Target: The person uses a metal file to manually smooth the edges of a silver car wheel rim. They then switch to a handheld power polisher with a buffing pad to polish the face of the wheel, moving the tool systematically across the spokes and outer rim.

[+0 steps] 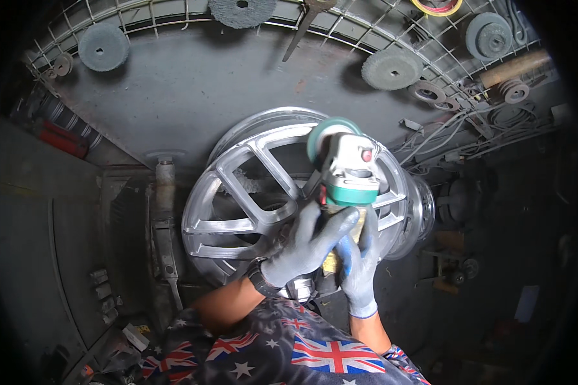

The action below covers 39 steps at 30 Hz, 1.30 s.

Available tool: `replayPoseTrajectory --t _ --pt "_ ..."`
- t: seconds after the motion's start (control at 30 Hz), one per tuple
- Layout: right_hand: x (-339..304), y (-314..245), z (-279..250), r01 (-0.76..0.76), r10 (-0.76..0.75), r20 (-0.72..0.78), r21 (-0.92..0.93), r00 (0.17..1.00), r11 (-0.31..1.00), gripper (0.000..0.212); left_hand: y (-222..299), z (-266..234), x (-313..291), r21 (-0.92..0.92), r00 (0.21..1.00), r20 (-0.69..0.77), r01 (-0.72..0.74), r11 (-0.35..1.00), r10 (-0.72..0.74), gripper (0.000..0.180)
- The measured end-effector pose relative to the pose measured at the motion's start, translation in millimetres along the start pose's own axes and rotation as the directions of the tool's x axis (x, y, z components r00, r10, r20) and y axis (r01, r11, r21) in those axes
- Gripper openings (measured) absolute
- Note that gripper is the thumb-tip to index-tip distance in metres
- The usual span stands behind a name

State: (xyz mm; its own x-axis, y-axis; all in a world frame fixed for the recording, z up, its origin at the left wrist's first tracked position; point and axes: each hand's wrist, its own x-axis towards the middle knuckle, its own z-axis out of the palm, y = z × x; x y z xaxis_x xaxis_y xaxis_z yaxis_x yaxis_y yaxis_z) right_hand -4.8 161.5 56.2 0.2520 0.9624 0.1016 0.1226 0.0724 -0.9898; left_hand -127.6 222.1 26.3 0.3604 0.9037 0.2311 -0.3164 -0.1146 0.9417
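The grinder (353, 176) is in front of the person, over the right part of a shiny wheel (221, 226), with its green disc (314, 142) up by the wheel's top edge. I can't tell if the disc touches the metal. Both gloved hands have hold of the grinder. The left hand (305, 247) is bent round the yellow handle (331, 262) just below the green band, and the right hand (361, 276) is closed on it a bit lower, close beside the left. The grinder looks hard and stiff, and likely a bit heavy at the head end, so two hands suit it. The handle looks like the best place to grip, with fingers well away from the disc. The wheel looks stiff too, and its smooth metal may be slippery; its spokes would be good to grab.
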Motion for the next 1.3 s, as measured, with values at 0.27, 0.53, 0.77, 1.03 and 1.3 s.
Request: replayPoseTrajectory --t 0.27,0.53,0.77,1.03,1.3 --pt "-2.4 8.4 -14.3 -0.006 0.004 -0.019 -0.106 1.0 0.994 0.072 -15.9 10.3 6.0 -0.123 0.995 0.064 0.08 0.989 -0.072 0.038" --pt "-0.5 7.7 -8.3 -0.007 0.008 0.02 -0.075 1.0 0.997 0.069 -25.2 1.6 -2.1 0.327 0.952 0.0 -0.289 0.9 0.306 0.041" --pt "3.1 3.6 0.8 0.014 -0.013 0.02 -0.034 1.0 0.999 0.074 -13.9 0.1 -1.4 0.23 0.987 -0.02 -0.152 0.961 0.161 0.038" --pt "-3.9 5.9 -14.6 -0.012 0.004 -0.07 -0.117 0.998 0.993 0.066 -10.1 15.9 16.3 -0.199 0.985 0.125 0.138 0.97 -0.115 0.041" --pt "0.6 6.7 2.5 -0.002 0.002 0.004 -0.038 1.0 0.999 0.07 -32.2 4.9 0.4 -0.055 0.998 0.01 -0.058 0.997 0.059 0.038"
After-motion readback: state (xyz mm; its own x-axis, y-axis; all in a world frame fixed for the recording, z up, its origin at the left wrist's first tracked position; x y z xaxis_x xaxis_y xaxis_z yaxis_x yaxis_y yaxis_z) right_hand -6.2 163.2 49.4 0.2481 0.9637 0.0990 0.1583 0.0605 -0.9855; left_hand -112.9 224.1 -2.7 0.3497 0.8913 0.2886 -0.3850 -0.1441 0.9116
